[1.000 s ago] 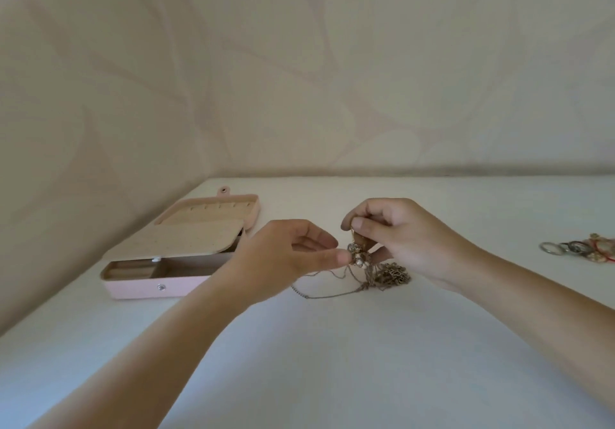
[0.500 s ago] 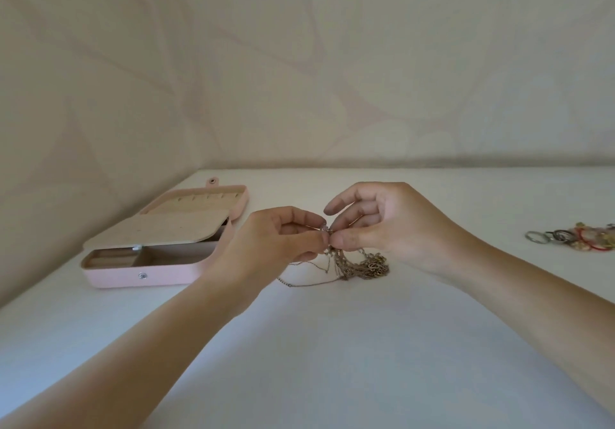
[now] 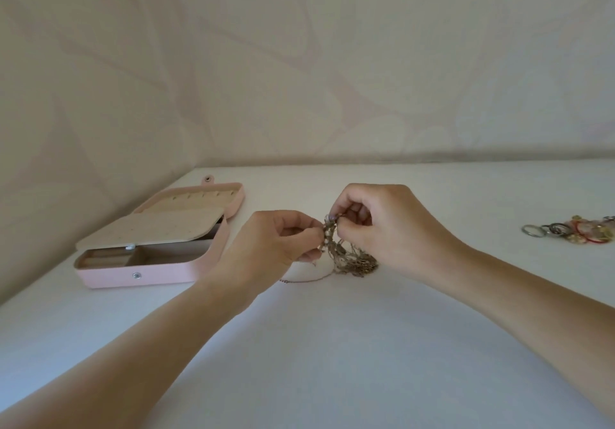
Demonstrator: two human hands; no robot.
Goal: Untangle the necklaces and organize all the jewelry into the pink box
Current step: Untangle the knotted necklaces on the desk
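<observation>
The single strands of the tangled necklaces (image 3: 349,259) cannot be told apart: they are seen only as a dull gold clump, and the upper end is partly hidden behind the fingertips of both hands. The clump is found to the right of the pink box (image 3: 139,275), well apart from it, with its lower part resting on the white table (image 3: 332,362) and its upper part lifted. A thin chain (image 3: 299,281) is seen trailing from it back toward the box, part of it covered by the left hand (image 3: 269,245). The left hand is curled, and the raised strands are pinched between its thumb and fingertips; the right hand (image 3: 392,229), also curled, pinches the top of the same strands just beside it (the two sets of fingertips nearly meet). Both forearms are cut off by the lower edge of the view. Far to the right of the box, a small pile of rings and other jewelry (image 3: 579,234) is cut by the frame edge, and its pieces are too small to be named. The box is laid open, its lid (image 3: 199,197) folded back flat behind it, with a row of small hooks along the lining. Most of the tray is covered by a beige inner panel (image 3: 149,229); beige-lined compartments show beneath it, but what they hold cannot be made out.
</observation>
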